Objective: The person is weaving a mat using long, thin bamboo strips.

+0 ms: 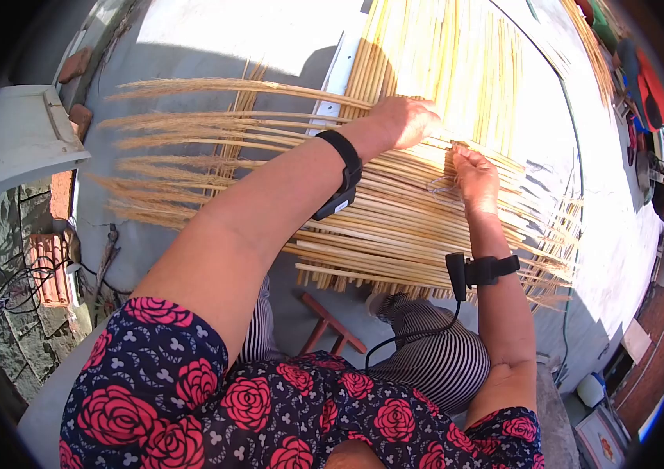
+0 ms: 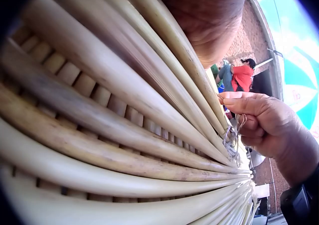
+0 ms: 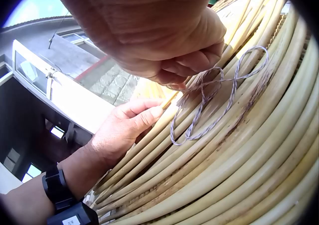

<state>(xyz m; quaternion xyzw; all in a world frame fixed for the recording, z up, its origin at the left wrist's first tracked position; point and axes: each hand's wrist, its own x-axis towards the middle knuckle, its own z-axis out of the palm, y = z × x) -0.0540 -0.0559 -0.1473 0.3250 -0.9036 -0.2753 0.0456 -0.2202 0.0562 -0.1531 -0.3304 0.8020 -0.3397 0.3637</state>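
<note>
Pale reeds (image 1: 394, 203) lie crosswise over a layer of lengthwise reeds (image 1: 457, 55). My left hand (image 1: 406, 123) holds the outermost crosswise reed (image 3: 167, 98), thumb along it and fingers at its far side. To its right, my right hand (image 1: 476, 181) pinches a thin twisted string (image 3: 232, 98) between thumb and forefinger, close over the same edge. Loose loops of the string hang from that hand across the neighbouring reeds in the right wrist view. In the left wrist view, string (image 2: 231, 143) also shows around the reeds below the right hand's fingers.
Feathery reed tips (image 1: 152, 187) stick out at the left. A white perforated strip (image 1: 332, 86) lies beneath the reeds. A reddish stand leg (image 1: 324, 324) shows below. A person in red (image 2: 242, 75) is in the background. Roof tiles (image 1: 49, 270) and cables lie at far left.
</note>
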